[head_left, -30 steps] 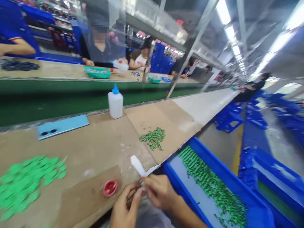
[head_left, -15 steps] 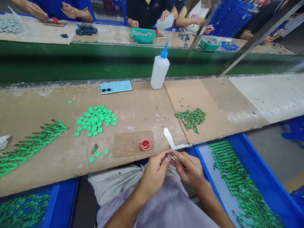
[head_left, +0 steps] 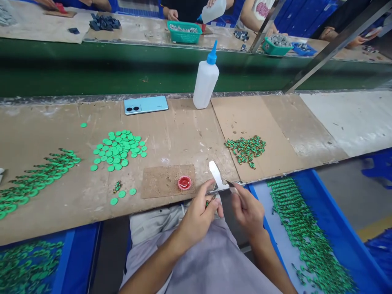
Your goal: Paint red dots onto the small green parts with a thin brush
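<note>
My left hand [head_left: 197, 214] is closed at the front edge of the bench, its fingertips around a small green-and-dark piece [head_left: 208, 202] that they mostly cover. A short gap to the right, my right hand [head_left: 248, 208] pinches a thin, dark, pointed tool [head_left: 230, 184]; its exact kind is hard to make out. Just beyond the hands lies a white flat scrap [head_left: 215, 173]. A red-filled small dish [head_left: 184, 183] sits on a cardboard piece [head_left: 159, 183] left of them. Near that, a few green discs [head_left: 121, 194] lie beside small green-and-gold pieces [head_left: 117, 187].
Green discs [head_left: 118, 149] are heaped on the left, beside a row of assembled pieces [head_left: 39, 179]. Small green-and-gold parts [head_left: 247, 148] lie piled right. A white bottle [head_left: 206, 83] and a phone [head_left: 147, 105] stand behind. Blue trays [head_left: 330, 212] flank my lap. Co-workers sit opposite.
My hands have come apart: the right has drawn away to the right with the pointed tool, while the left keeps its grip. The view has tilted slightly downward.
</note>
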A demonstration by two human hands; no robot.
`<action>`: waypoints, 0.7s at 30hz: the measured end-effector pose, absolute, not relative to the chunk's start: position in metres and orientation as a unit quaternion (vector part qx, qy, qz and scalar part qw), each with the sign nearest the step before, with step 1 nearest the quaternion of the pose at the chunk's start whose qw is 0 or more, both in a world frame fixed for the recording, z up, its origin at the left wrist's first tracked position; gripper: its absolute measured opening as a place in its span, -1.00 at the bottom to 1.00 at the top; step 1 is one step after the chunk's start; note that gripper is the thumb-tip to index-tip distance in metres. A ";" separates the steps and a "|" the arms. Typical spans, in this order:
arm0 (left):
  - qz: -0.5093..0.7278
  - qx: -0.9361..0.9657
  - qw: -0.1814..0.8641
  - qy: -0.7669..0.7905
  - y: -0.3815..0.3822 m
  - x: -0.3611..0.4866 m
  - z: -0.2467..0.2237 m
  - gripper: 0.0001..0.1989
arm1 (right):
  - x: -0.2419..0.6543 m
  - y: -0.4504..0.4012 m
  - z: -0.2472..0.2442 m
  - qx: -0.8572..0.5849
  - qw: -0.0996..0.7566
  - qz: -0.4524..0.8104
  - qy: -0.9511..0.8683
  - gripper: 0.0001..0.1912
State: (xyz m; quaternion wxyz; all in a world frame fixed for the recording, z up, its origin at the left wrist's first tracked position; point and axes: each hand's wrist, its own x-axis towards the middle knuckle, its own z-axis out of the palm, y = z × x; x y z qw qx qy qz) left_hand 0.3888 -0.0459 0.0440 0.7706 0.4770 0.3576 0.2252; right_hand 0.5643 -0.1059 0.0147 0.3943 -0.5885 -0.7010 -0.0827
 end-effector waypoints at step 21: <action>0.255 0.283 0.886 0.265 -0.039 0.373 0.054 -0.59 | 0.560 -0.097 0.011 -0.553 0.430 -0.039 -0.713 -0.57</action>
